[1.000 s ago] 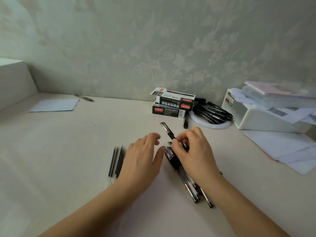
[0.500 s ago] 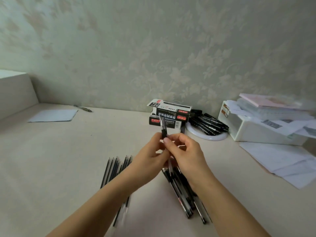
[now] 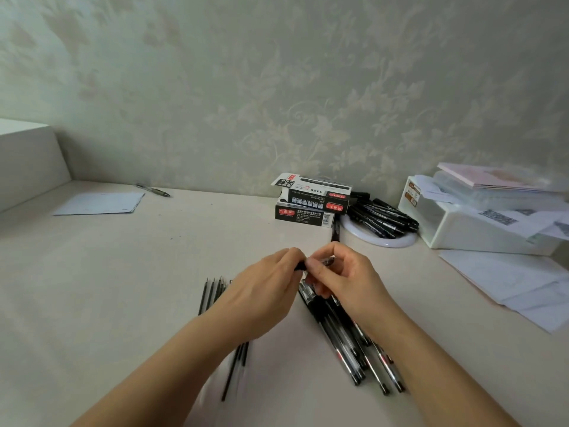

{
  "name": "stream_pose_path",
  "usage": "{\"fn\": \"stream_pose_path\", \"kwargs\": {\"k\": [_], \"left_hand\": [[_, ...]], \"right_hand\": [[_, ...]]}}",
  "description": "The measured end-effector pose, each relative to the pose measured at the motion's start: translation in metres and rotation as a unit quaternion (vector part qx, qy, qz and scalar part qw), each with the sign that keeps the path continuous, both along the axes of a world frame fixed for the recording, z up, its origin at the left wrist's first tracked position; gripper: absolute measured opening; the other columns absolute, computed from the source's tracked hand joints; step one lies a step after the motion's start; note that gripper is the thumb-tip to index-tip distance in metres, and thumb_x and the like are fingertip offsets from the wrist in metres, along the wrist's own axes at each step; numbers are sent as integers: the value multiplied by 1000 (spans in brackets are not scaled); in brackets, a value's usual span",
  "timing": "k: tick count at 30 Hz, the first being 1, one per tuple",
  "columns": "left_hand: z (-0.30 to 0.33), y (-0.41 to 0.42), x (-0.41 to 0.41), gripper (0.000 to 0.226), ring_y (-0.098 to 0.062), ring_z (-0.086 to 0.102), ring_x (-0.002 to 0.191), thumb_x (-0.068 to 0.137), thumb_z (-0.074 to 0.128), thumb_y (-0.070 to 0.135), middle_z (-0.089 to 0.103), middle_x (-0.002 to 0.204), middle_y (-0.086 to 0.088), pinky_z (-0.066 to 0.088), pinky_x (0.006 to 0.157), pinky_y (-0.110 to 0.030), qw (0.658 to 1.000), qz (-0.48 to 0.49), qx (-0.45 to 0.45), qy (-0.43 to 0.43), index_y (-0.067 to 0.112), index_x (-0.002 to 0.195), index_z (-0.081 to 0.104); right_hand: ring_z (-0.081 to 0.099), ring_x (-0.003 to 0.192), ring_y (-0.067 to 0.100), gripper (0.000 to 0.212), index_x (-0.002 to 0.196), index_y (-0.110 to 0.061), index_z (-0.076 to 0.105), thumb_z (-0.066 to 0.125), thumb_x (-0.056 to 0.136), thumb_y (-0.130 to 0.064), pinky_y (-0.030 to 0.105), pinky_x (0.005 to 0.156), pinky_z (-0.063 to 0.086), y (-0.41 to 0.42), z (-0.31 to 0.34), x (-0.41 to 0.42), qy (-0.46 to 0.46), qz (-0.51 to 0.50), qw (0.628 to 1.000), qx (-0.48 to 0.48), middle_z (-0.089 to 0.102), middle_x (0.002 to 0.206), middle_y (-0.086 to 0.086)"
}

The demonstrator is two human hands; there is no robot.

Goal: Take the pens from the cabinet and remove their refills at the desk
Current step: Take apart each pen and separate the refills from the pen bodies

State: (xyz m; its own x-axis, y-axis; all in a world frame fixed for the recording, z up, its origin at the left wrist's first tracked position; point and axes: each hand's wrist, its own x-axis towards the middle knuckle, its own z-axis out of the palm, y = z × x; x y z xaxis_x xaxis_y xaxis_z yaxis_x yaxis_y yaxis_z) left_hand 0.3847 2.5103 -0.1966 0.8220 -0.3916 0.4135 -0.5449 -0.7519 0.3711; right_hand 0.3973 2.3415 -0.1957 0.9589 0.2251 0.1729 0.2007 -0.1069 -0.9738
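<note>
Both hands meet over the middle of the desk and grip one black pen [image 3: 327,261] held level between them. My left hand [image 3: 271,285] pinches its left end; my right hand [image 3: 341,277] pinches the right part, and most of the pen is hidden by the fingers. Under my right wrist lies a pile of black pens [image 3: 348,337] on the desk. Several thin black refills [image 3: 212,292] lie in a row under and left of my left forearm.
Two stacked pen boxes [image 3: 311,204] stand at the back by the wall. More black pens [image 3: 385,218] lie on a white round plate. A white box [image 3: 480,229] with papers sits at the right, loose sheets [image 3: 523,282] before it. A paper sheet [image 3: 98,203] and a lone pen [image 3: 153,190] lie far left.
My right hand lifted a pen from the pile and my left hand joined it. The pen stood upright half a second ago and now lies level between both hands.
</note>
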Motion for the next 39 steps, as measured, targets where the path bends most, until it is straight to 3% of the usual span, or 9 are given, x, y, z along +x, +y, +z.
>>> {"fn": "stream_pose_path", "kwargs": {"k": [6,11,21,26,28,30,33,36,39], "left_hand": [[3,6,2,24,-14,46,69,101,31,40,43,75,11,40,60,-34,999,6,41,-9,27,83,39],[7,9,3,41,-18,34,56,92,14,60,36,54,6,17,45,-26,986,82,116,-84,27,76,30],[1,14,9,68,-15,38,45,78,14,82,39,47,0,24,44,-28,984,130,103,-65,19,58,33],[-3,18,14,68,-18,47,56,75,9,83,47,57,3,31,48,-30,982,160,93,-30,23,74,38],[-6,24,15,46,-23,48,60,91,19,69,48,61,4,32,51,-33,983,167,77,-2,25,86,33],[-9,26,16,26,-28,49,63,100,28,47,49,66,3,34,53,-35,987,149,48,26,23,90,28],[-11,22,14,18,-30,50,67,102,31,35,49,74,3,41,58,-41,991,122,45,19,21,90,27],[-9,19,14,17,-26,50,68,101,36,34,48,83,6,44,59,-40,992,117,49,-3,22,91,32],[-11,17,12,14,-24,53,72,100,39,35,51,91,5,47,62,-40,992,112,58,0,22,93,38]], "right_hand": [[57,55,11,11,87,-10,68,68,91,-21,19,57,49,1,2,-7,-37,4,999,1,69,66,4],[54,54,10,28,83,-11,70,66,81,-39,17,54,46,4,3,-10,-36,9,999,27,66,64,3],[56,54,9,24,83,-16,77,66,83,-37,18,55,48,-1,1,-11,-28,11,999,34,68,64,4],[66,63,8,11,83,-28,74,66,91,-26,19,62,54,-7,-3,-7,-101,-90,989,-51,73,73,-2],[67,68,3,5,84,-30,70,70,88,-29,14,66,52,-12,-5,-7,-154,-128,969,-143,72,76,-13],[63,71,2,6,86,-31,65,72,86,-31,12,64,48,-14,-8,-9,-200,-104,943,-244,69,76,-13],[51,84,5,11,93,-31,58,64,84,-29,27,78,46,-5,-17,-14,-252,-29,885,-390,55,79,-14],[41,88,9,9,90,-27,58,60,82,-23,32,80,40,3,-21,-17,-283,3,856,-433,39,71,-23],[42,89,12,6,87,-27,57,58,82,-24,34,83,40,4,-21,-16,-291,5,846,-447,55,79,-18]]}}
